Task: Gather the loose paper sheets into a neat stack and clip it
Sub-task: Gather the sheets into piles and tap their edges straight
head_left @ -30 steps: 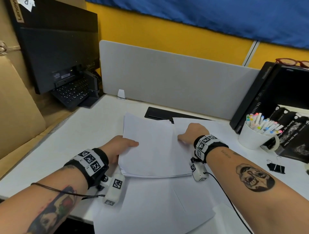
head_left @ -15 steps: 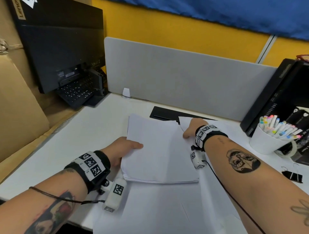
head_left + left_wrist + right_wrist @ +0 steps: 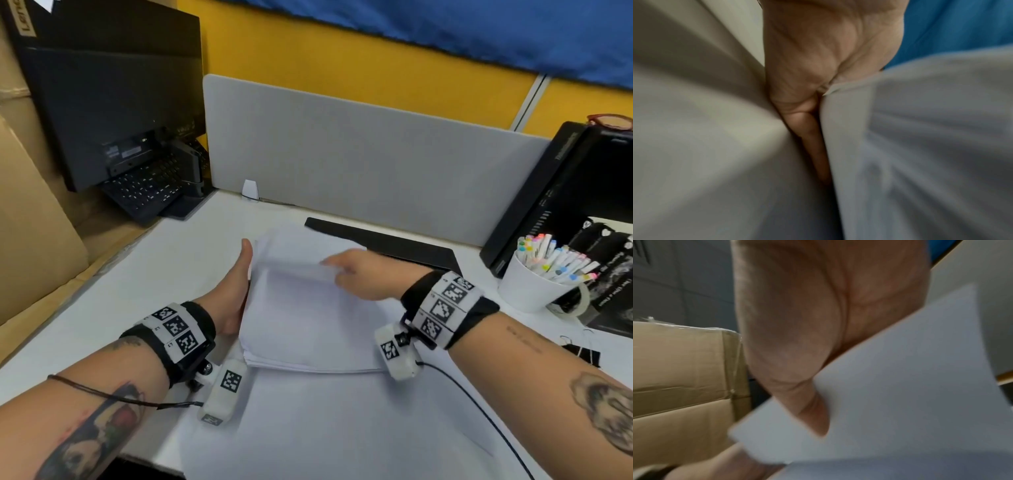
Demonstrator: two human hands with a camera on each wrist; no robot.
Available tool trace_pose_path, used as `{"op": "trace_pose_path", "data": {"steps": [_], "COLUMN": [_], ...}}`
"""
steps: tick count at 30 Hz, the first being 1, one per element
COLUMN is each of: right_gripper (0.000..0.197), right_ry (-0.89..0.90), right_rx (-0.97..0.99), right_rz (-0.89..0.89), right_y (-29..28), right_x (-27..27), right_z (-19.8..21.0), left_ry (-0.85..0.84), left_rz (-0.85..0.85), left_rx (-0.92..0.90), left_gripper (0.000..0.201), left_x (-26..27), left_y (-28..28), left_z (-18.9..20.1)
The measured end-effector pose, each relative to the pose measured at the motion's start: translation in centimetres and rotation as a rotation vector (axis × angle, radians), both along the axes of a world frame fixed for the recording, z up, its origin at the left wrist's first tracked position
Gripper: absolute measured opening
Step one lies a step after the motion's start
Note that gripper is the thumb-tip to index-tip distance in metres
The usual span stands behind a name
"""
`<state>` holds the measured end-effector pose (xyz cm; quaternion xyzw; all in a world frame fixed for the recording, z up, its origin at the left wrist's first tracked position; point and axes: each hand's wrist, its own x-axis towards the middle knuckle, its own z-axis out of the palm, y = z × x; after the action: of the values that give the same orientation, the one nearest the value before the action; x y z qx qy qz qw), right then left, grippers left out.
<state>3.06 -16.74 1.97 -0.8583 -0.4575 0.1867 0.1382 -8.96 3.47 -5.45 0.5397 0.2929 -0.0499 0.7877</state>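
Observation:
A stack of white paper sheets (image 3: 308, 329) lies on the white desk (image 3: 102, 308) in front of me. My left hand (image 3: 236, 284) stands on edge with straight fingers, pressed flat against the stack's left side (image 3: 859, 146). My right hand (image 3: 342, 270) hovers over the far part of the stack and pinches one blurred loose sheet (image 3: 301, 263); in the right wrist view the thumb lies on that sheet (image 3: 900, 394). More loose sheets (image 3: 342, 428) lie under and in front of the stack. A black binder clip (image 3: 582, 353) rests on the desk to the right.
A white cup of markers (image 3: 527, 287) and a tape roll (image 3: 572, 305) stand at the right, with black boxes behind. A grey divider panel (image 3: 342, 154) closes the back. A monitor and keyboard (image 3: 144, 185) sit far left, beside cardboard boxes (image 3: 34, 222).
My left hand has let go of the stack's edge and straightened along its left side. My right hand has swung left over the stack, carrying a sheet.

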Motion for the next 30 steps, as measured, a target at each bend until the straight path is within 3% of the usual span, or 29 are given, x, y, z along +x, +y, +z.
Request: {"op": "trace_pose_path", "data": {"steps": [2, 4, 6, 8, 10, 13, 15, 19, 27, 30], "right_gripper": [0.046, 0.043, 0.048, 0.051, 0.06, 0.093, 0.099, 0.099, 0.086, 0.086], "right_ry": [0.101, 0.229, 0.342, 0.349, 0.237, 0.016, 0.003, -0.025, 0.0, -0.148], "right_rx": [-0.18, -0.304, -0.276, -0.076, 0.086, -0.073, -0.227, -0.399, -0.547, -0.592], "right_rz": [0.194, 0.262, 0.198, -0.026, -0.345, -0.74, -0.869, -0.878, -0.849, -0.921], "right_y": [-0.1, -0.4, -1.0, -1.9, -3.2, -6.6, -9.4, -12.9, -12.0, -10.2], "right_x": [-2.1, -3.0, -2.5, -0.4, 2.7, 6.2, 7.3, 7.8, 8.7, 9.7], "right_z": [-1.0, -1.5, -1.4, -1.5, -2.1, -2.4, -2.4, -2.9, -2.2, -1.7], "left_ry": [0.011, 0.004, 0.064, 0.095, 0.084, 0.062, 0.058, 0.058, 0.059, 0.067], "left_rz": [-0.033, -0.101, -0.135, -0.113, -0.106, -0.084, -0.083, -0.086, -0.068, -0.078], "left_rx": [-0.019, 0.03, 0.156, 0.245, 0.251, 0.273, 0.286, 0.285, 0.274, 0.274], "left_gripper": [0.099, 0.073, 0.047, 0.041, 0.037, 0.033, 0.033, 0.034, 0.035, 0.036], "left_x": [-0.2, -0.4, -0.3, -0.3, -0.4, -0.4, -0.5, -0.3, -0.3, -0.3], "left_y": [-0.1, -0.1, 0.2, 0.4, 0.4, 0.4, 0.5, 0.6, 0.6, 0.6], "left_z": [0.3, 0.1, -0.6, -1.3, -1.4, -1.6, -1.7, -1.9, -2.0, -2.0]}}
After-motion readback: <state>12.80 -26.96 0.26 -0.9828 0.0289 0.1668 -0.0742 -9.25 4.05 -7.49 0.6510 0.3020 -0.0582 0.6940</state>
